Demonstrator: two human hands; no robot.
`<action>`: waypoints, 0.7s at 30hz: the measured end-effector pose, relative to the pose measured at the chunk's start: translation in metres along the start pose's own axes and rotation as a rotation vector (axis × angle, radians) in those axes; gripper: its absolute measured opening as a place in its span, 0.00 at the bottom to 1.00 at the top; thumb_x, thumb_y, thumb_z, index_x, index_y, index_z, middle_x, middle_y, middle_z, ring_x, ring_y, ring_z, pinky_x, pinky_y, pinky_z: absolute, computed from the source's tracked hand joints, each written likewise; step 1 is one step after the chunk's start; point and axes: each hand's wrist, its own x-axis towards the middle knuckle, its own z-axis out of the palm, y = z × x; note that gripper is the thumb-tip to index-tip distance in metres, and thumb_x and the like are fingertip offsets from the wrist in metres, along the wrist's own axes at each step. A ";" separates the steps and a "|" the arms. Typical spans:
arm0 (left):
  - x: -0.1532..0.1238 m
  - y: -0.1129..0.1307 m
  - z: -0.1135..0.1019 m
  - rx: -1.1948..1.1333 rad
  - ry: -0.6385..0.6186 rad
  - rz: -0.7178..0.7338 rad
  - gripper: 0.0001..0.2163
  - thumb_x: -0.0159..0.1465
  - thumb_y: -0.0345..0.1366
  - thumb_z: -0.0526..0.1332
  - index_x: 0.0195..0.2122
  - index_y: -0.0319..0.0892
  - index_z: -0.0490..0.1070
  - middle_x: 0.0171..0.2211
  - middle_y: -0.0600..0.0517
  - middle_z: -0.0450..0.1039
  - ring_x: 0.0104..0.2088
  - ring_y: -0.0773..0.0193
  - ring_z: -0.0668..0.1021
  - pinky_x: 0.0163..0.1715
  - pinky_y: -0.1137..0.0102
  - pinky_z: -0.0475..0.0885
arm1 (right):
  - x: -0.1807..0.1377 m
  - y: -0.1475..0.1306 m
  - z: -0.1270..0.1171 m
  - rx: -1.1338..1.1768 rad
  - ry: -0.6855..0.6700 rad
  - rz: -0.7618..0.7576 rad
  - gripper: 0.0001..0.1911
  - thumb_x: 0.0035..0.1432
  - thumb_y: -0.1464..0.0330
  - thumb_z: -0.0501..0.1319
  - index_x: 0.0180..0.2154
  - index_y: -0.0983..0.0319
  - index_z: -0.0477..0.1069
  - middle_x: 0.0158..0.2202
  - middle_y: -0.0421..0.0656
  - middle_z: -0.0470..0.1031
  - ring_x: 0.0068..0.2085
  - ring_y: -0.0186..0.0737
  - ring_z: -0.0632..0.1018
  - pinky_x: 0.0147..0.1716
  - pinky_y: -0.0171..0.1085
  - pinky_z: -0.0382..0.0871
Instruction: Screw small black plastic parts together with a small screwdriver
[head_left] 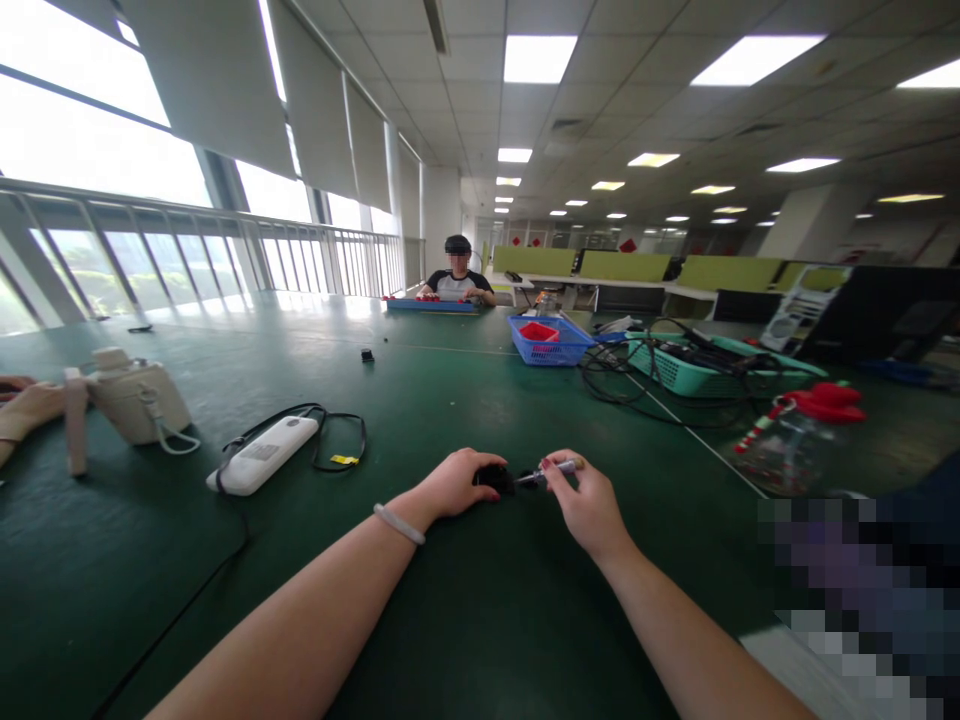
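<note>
My left hand (454, 485) rests on the green table (480, 620) with its fingers curled around a small black part (496, 478). My right hand (585, 500) pinches a thin silver tool (551, 470) whose tip points left into the black part. Both hands meet at the middle of the table, close together. A pale bracelet (399, 523) sits on my left wrist.
A white power bank with a black cable (262, 453) lies to the left. A cream bottle (139, 398) stands by another person's hand (30, 405). A blue basket (551, 342), a teal tray of cables (697, 365) and a red-capped jar (799, 430) are at the right. A person sits at the far end.
</note>
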 end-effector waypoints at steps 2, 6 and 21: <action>-0.001 0.000 0.000 0.010 -0.004 -0.003 0.25 0.55 0.38 0.69 0.55 0.49 0.71 0.50 0.48 0.76 0.50 0.53 0.76 0.53 0.62 0.69 | 0.000 0.000 0.000 0.004 -0.016 0.004 0.14 0.62 0.59 0.55 0.30 0.60 0.72 0.27 0.43 0.75 0.30 0.44 0.76 0.30 0.40 0.68; -0.001 0.001 0.000 0.022 0.000 -0.016 0.26 0.55 0.40 0.69 0.56 0.49 0.71 0.48 0.47 0.76 0.48 0.52 0.77 0.51 0.61 0.70 | 0.000 -0.001 -0.001 0.001 -0.051 0.021 0.13 0.62 0.61 0.54 0.30 0.60 0.71 0.26 0.42 0.75 0.29 0.43 0.75 0.28 0.39 0.68; 0.000 0.005 -0.003 0.072 -0.024 -0.005 0.27 0.56 0.39 0.69 0.57 0.45 0.69 0.53 0.47 0.75 0.52 0.53 0.76 0.55 0.63 0.68 | -0.005 -0.012 -0.001 -0.159 -0.215 -0.128 0.08 0.62 0.65 0.55 0.32 0.58 0.70 0.33 0.41 0.75 0.41 0.46 0.74 0.44 0.46 0.64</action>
